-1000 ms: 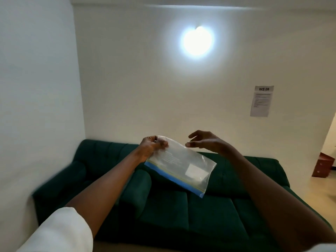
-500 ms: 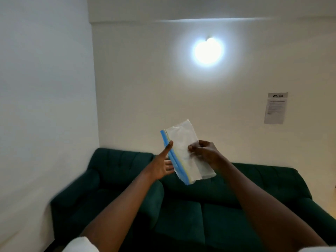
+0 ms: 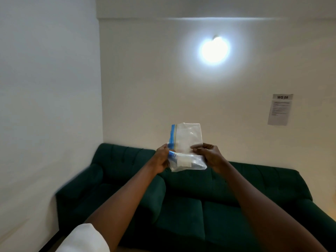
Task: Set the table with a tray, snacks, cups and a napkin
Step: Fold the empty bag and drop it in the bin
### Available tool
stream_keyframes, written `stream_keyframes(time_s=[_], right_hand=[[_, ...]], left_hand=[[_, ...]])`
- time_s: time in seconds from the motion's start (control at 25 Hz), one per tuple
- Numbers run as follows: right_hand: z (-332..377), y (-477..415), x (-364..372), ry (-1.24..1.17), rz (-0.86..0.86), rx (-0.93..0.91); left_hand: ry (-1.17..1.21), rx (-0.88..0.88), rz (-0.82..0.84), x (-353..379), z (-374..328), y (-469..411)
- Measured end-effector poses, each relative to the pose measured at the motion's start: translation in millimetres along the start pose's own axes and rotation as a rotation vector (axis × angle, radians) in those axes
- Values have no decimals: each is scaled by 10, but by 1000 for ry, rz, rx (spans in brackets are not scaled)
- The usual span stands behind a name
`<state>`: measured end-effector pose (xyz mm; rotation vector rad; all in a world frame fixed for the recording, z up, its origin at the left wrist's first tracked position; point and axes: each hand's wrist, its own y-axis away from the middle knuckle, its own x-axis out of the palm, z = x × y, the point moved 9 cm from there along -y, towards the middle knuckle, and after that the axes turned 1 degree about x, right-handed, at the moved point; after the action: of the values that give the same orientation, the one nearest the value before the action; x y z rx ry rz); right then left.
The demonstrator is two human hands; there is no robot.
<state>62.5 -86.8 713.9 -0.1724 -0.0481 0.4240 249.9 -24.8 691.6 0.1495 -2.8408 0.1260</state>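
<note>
A clear plastic zip bag with a blue seal strip along its left edge and a white label low down is held upright in front of me, bent across its middle. My left hand pinches its left edge at the blue strip. My right hand pinches its right side at the fold. Both arms reach forward at chest height. No table, tray, cups or napkin show in this view.
A dark green sofa stands against the far wall below my hands. White walls meet in a corner at the left. A lit wall lamp glows above. A paper notice marked WS 08 hangs at the right.
The bag went from tilted in my left hand alone to upright and bent between both hands. My right hand took hold of it. The view shifted left and up.
</note>
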Motion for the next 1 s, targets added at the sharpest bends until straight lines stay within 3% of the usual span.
stream_keyframes(time_s=[0.28, 0.44, 0.52, 0.64, 0.8, 0.92, 1.0], right_hand=[[-235, 68, -90, -153, -60, 66], [-229, 59, -268, -233, -169, -6], [-167, 44, -358, -156, -211, -85], [13, 23, -376, 31, -227, -232], [263, 93, -247, 436, -254, -421], [239, 125, -249, 424, -250, -424], [162, 126, -351, 243, -271, -366]], left_hand=[[263, -99, 32, 75, 201, -72], [383, -175, -27, 49, 304, -142], [294, -259, -6, 34, 343, -155], [46, -444, 152, 137, 363, -80], [-72, -473, 159, 240, 236, -85], [-119, -419, 78, 195, 184, -159], [-95, -344, 26, 173, 159, -199]])
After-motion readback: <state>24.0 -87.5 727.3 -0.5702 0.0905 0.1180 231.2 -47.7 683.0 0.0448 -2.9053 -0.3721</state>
